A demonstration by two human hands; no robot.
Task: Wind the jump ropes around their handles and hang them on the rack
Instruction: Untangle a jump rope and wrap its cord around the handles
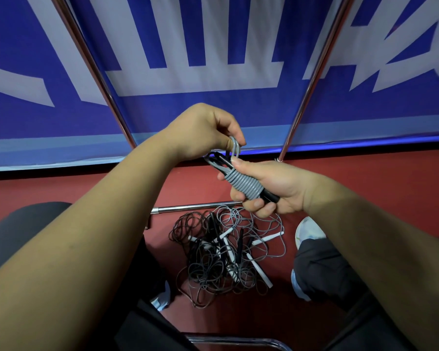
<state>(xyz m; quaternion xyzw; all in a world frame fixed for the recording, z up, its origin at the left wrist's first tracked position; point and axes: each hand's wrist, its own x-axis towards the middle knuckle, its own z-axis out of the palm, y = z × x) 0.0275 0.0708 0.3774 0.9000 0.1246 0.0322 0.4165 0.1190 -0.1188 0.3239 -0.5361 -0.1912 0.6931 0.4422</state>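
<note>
The right hand [271, 186] has its grip clamped round the black handles [270, 197] wound with grey rope [243, 184], the left hand [205, 130] pinching that rope's loop just above, over tangled ropes [226, 257] on the floor [61, 188].

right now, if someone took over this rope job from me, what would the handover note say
Left hand: pinches the end loop of the grey rope.
Right hand: grips the black handles, with the rope coiled round them.
Done: this rope looks nearly wound.
Left: secure the loop and hang it on the rack, then wind the tangled pile on the floor. No hung rope is in view.
</note>
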